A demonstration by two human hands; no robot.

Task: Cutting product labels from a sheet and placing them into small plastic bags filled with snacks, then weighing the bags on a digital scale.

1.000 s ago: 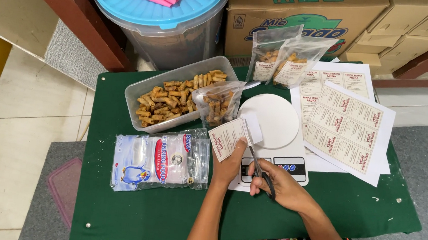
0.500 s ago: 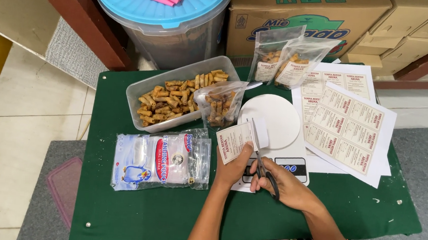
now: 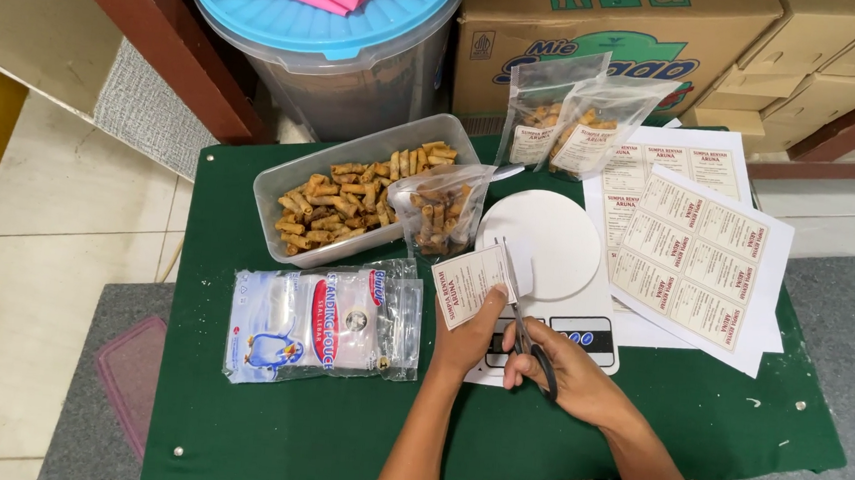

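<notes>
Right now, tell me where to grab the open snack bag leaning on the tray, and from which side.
Take the open snack bag by its upper edge, pinching one wall of the mouth from above, on the side toward the white scale. It stands propped against the tray with its mouth open, so a low or sideways pull may tip out the snacks.

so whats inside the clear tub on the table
The clear tub holds a pile of small golden fried rolls. Its bottom is hidden beneath them.

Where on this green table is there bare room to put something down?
Bare green cloth lies along the near edge of the table, below the pouch pack, and at the near right corner below the label sheets. The back half is crowded: snack tub, filled bags, scale.
</notes>
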